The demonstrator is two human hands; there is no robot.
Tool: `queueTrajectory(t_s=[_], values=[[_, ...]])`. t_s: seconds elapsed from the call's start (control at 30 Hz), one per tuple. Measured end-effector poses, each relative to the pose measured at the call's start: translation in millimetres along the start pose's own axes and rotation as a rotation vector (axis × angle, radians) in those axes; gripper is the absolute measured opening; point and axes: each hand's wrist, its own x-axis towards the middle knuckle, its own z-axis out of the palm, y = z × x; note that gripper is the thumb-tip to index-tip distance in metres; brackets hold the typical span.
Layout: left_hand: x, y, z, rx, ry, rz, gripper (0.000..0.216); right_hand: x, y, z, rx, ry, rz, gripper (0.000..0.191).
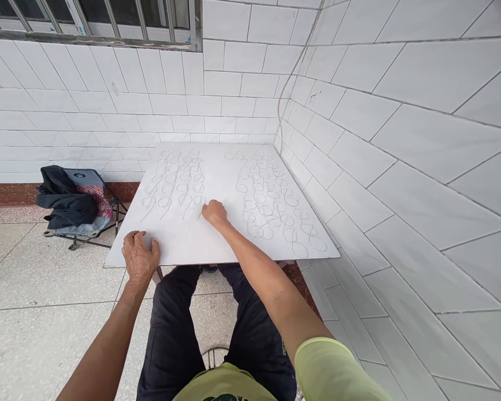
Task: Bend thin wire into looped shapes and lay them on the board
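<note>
A large white board [217, 239] lies before me like a tabletop. Thin dark looping lines [261, 195] run across it in columns on the right, and more looped columns [173, 175] on the left end in straight tails. I cannot tell whether they are drawn or fine wire. My right hand [215, 213] is closed near the middle of the board, at the lower end of one left-hand column; whatever its fingers hold is hidden. My left hand [141, 255] rests on the board's near left edge, fingers and thumb apart, holding nothing.
White tiled walls [401, 139] meet in a corner behind and right of the board. A cable [280, 106] runs down that corner. To the left stands a folding chair [87, 178] with dark clothing [67, 197] on it. A barred window [108, 22] is above.
</note>
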Motion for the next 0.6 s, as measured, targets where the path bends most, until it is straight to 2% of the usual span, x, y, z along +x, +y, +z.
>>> queueTrajectory(t_s=[0.13, 0.27, 0.33, 0.4, 0.5, 0.6], values=[[2.0, -2.2, 0.1, -0.008, 0.013, 0.022, 0.036, -41.9, 27.3, -7.9, 0.006, 0.021, -0.1, 0.023], [5.4, -3.6, 4.9, -0.04, 0.033, 0.036, 0.036, -109.1, 71.7, -16.8, -0.069, 0.089, -0.428, 0.023], [6.5, -3.2, 7.3, -0.058, 0.04, 0.029, 0.035, -140.1, 95.3, -22.3, -0.13, 0.176, -0.478, 0.03], [6.7, -2.3, 8.2, -0.075, 0.043, 0.027, 0.033, -160.5, 118.1, -27.8, -0.173, 0.267, -0.501, 0.035], [6.6, -0.9, 7.7, -0.078, 0.045, 0.029, 0.031, -168.2, 145.8, -32.8, -0.235, 0.413, -0.439, 0.041], [6.7, -0.2, 7.1, -0.066, 0.041, 0.028, 0.03, -162.6, 159.4, -31.0, -0.297, 0.432, -0.359, 0.05]])
